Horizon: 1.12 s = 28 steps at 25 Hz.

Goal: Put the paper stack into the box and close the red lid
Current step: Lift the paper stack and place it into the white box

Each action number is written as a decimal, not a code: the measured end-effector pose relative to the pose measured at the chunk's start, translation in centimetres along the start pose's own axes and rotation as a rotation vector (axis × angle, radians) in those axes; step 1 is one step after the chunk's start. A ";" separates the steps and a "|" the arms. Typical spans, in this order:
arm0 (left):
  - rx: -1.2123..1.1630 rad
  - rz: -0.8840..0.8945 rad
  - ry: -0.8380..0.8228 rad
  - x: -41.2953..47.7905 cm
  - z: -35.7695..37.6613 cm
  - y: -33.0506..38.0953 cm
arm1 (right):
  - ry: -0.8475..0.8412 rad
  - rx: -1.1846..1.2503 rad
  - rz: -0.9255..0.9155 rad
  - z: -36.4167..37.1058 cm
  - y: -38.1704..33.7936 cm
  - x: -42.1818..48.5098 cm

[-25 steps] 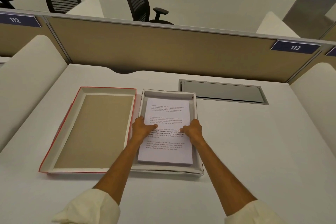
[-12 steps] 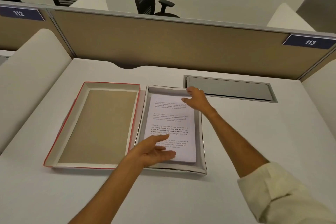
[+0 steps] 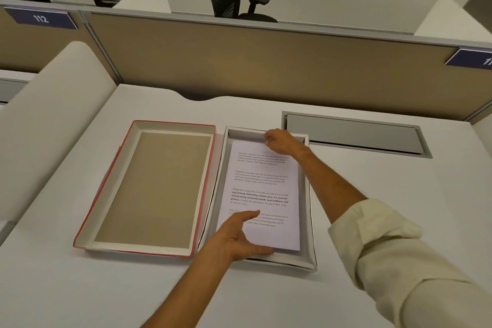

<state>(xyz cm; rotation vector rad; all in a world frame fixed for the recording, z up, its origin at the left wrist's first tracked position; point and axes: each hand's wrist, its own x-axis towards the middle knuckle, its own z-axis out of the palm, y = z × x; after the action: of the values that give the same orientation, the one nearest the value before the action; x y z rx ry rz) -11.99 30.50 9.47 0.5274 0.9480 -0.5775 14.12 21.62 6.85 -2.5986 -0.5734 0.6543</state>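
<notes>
Paper stack (image 3: 262,194) is lying flat inside the shallow white box (image 3: 308,221), long axis running away from the person. Left hand (image 3: 238,238) is spreading open over the near edge, fingers flat on the sheet. Right hand (image 3: 282,141) is curling at the far edge, possibly pinching the top corner; contact unclear. Red lid (image 3: 106,194) is sitting upturned just beside the box on the left, parallel to it, nearer the left hand. Lid: rigid card, matte tan lining, thin red rim.
</notes>
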 end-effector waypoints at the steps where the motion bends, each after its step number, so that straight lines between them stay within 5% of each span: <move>1: 0.003 -0.006 0.011 0.1 0.0 -0.1 | -0.018 -0.004 0.000 0.3 0.1 0.5; 14: -0.038 -0.034 0.047 2.2 -1.1 0.1 | -0.019 0.164 0.001 1.4 1.8 2.6; 28: -0.020 -0.012 -0.047 1.3 -1.5 -0.2 | -0.065 0.031 -0.054 1.0 1.0 2.6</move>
<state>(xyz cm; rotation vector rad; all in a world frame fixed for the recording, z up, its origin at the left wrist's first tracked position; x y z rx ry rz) -12.41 31.00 7.57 0.4887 0.9118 -0.5879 15.99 22.29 4.68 -2.5312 -0.6461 0.7261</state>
